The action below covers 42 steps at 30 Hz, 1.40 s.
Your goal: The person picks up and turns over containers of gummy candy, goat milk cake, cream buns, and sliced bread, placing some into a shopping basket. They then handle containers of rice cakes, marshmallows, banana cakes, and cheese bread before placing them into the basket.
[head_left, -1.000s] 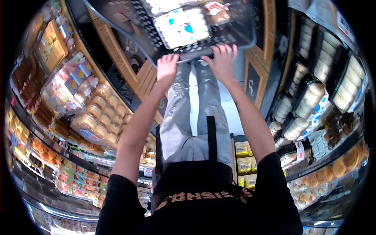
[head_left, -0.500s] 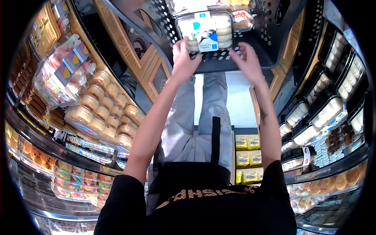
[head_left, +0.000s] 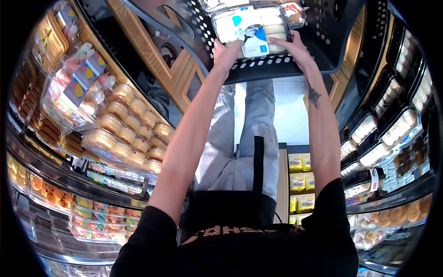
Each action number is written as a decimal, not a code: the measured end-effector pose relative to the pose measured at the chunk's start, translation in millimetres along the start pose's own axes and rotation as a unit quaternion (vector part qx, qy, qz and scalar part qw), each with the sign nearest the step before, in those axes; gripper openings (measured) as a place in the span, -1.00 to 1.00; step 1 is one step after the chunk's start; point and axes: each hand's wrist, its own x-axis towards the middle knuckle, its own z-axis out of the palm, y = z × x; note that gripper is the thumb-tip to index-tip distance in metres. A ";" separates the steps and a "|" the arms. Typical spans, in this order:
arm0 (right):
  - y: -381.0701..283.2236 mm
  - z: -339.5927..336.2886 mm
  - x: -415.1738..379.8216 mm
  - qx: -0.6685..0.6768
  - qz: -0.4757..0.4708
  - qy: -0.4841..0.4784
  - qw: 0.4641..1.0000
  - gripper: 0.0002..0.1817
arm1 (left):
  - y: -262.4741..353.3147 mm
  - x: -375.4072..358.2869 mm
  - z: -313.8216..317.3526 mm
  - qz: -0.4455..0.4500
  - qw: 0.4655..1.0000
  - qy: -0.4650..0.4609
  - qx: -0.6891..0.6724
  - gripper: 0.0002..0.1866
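Note:
A clear-lidded pack of white rolls [head_left: 276,28] with a white and blue label lies in the dark perforated shopping basket [head_left: 318,55]. My left hand [head_left: 226,54] grips its near left corner, thumb over the lid's edge and fingers down the side. At the near right corner, my right hand [head_left: 297,50] holds the same pack, its thumb on the lid. The fingertips under the pack are hidden. Behind it sits another clear pack, cut off by the top of the view. A smaller bag with red and white print [head_left: 293,13] lies beside the pack at the back right.
On the left, shelves carry packs of round pale buns [head_left: 124,120] and a clear pack with a colourful band [head_left: 76,87]. Black trays of white items [head_left: 399,127] fill the right shelves. Yellow packets [head_left: 302,182] stand low, beside my legs.
Both hands have closed in on the pack of white rolls and taken hold of its near corners. The view has shifted slightly, with the basket now higher and further right.

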 end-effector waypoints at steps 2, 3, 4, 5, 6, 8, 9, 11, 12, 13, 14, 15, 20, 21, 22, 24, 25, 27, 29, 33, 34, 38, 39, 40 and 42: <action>-24.5 -10.4 -30.7 0.042 0.013 0.009 0.999 0.04 | -1.1 -18.7 -2.2 0.018 0.999 -0.019 -0.041 -0.02; -19.3 -16.3 -36.0 0.019 0.001 0.013 1.000 0.03 | 6.4 -37.8 -3.9 0.027 0.997 -0.043 -0.061 -0.05; -28.7 -21.5 -49.2 -0.007 0.008 0.008 1.000 0.03 | 20.0 -61.8 -7.3 0.036 0.994 -0.067 -0.082 -0.09; -29.9 -24.4 -63.1 -0.012 0.000 0.021 1.000 0.05 | 25.9 -75.7 -9.4 0.043 0.994 -0.067 -0.080 -0.05; -32.7 -27.9 -75.9 -0.017 -0.011 0.035 0.999 0.06 | 32.7 -91.6 -12.4 0.058 0.993 -0.065 -0.083 -0.10; -42.6 -33.8 -110.4 0.012 -0.011 0.054 0.998 0.21 | 30.6 -106.0 -19.4 0.117 0.988 -0.051 -0.090 -0.20; -42.5 -34.2 -128.8 0.086 -0.024 0.051 0.995 0.20 | 30.5 -116.8 -25.2 0.148 0.980 -0.068 -0.110 -0.20; -41.6 -31.3 -165.8 0.229 -0.065 0.063 0.969 0.13 | 40.2 -147.5 -34.2 0.229 0.969 -0.034 -0.086 -0.15; -42.1 -25.3 -185.3 0.299 -0.092 0.076 0.947 0.07 | 38.8 -157.9 -34.4 0.282 0.956 -0.012 -0.082 -0.14; -43.8 -18.6 -206.6 0.369 -0.102 0.088 0.920 -0.03 | 43.8 -177.1 -30.9 0.287 0.952 0.038 -0.097 -0.03; -43.2 -8.3 -226.9 0.419 -0.089 0.122 0.895 -0.07 | 48.6 -195.0 -24.3 0.291 0.948 0.065 -0.113 -0.02; -43.3 1.8 -243.4 0.480 -0.104 0.148 0.858 -0.08 | 54.2 -213.0 -19.4 0.244 0.949 0.007 -0.202 -0.06; -42.1 19.0 -316.6 0.520 -0.122 0.131 0.835 0.10 | 57.1 -273.3 -4.4 0.116 0.932 -0.234 -0.251 -0.35; -33.6 16.2 -328.0 0.528 -0.141 0.131 0.827 0.13 | 60.3 -277.3 -6.4 0.112 0.925 -0.266 -0.248 -0.38; -20.6 14.2 -337.4 0.535 -0.160 0.131 0.819 0.17 | 63.7 -278.6 -8.6 0.106 0.917 -0.297 -0.244 -0.41; -6.2 1.6 -357.9 0.543 -0.204 0.161 0.799 0.25 | 70.7 -285.2 -5.7 0.143 0.900 -0.370 -0.183 -0.32; -6.6 -11.0 -373.5 0.547 -0.210 0.177 0.790 0.26 | 73.8 -288.7 -6.1 0.167 0.899 -0.387 -0.120 -0.25; 9.8 -26.8 -396.6 0.536 -0.217 0.181 0.795 0.24 | 84.1 -298.1 3.3 0.227 0.875 -0.427 0.000 -0.12; 23.4 -29.9 -408.6 0.473 -0.194 0.186 0.839 0.21 | 100.3 -310.0 25.1 0.300 0.830 -0.459 0.097 -0.03; 38.7 -38.1 -415.7 0.494 -0.128 0.197 0.837 0.01 | 129.7 -346.0 86.3 0.407 0.769 -0.459 0.180 0.02; 36.7 -43.7 -416.6 0.523 -0.103 0.198 0.822 -0.02 | 138.4 -355.6 101.9 0.397 0.774 -0.453 0.196 0.00; 39.0 -60.2 -401.1 0.611 -0.146 0.263 0.732 -0.19 | 172.7 -389.3 138.3 0.383 0.747 -0.498 0.217 -0.11; 35.2 -68.7 -400.7 0.616 -0.148 0.261 0.728 -0.19 | 177.2 -392.2 142.2 0.415 0.711 -0.499 0.269 -0.03; 30.8 -78.5 -402.6 0.622 -0.149 0.259 0.724 -0.20 | 178.9 -389.0 148.4 0.438 0.701 -0.478 0.298 -0.01; 21.6 -98.4 -403.4 0.623 -0.155 0.269 0.718 -0.21 | 182.2 -376.7 157.9 0.474 0.667 -0.458 0.346 -0.01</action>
